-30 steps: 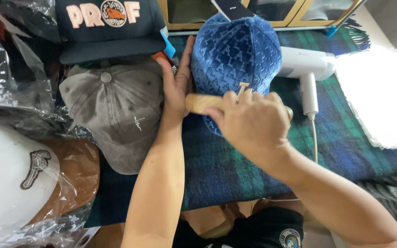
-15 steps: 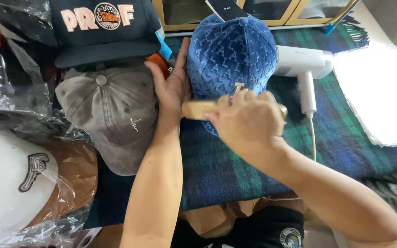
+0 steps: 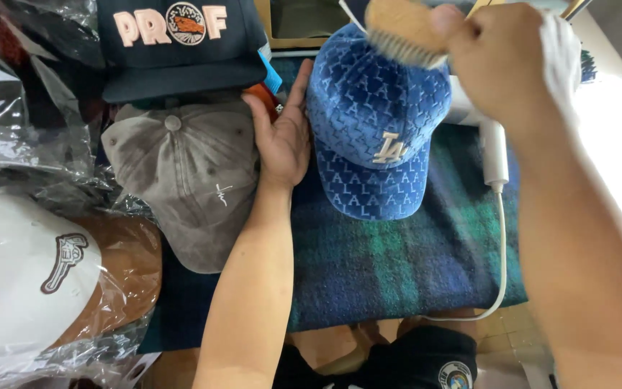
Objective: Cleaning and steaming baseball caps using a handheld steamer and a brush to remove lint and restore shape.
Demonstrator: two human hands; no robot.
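Note:
A blue velvet patterned cap (image 3: 379, 126) with a gold emblem lies on a dark green and blue plaid cloth (image 3: 397, 266), brim toward me. My left hand (image 3: 282, 133) rests flat against the cap's left side, fingers spread along it. My right hand (image 3: 502, 61) grips a wooden-backed brush (image 3: 404, 29), held over the cap's far top, bristles down at the crown.
A faded grey cap (image 3: 188, 173) lies left of my left hand. A navy cap (image 3: 178, 43) with peach lettering sits behind it. A white and brown cap (image 3: 44, 274) in clear plastic lies at the near left. A white corded appliance (image 3: 497, 151) lies right of the blue cap.
My right hand has carried the brush from the cap's front, near the brim, up to its far top. The left hand stays against the cap's side.

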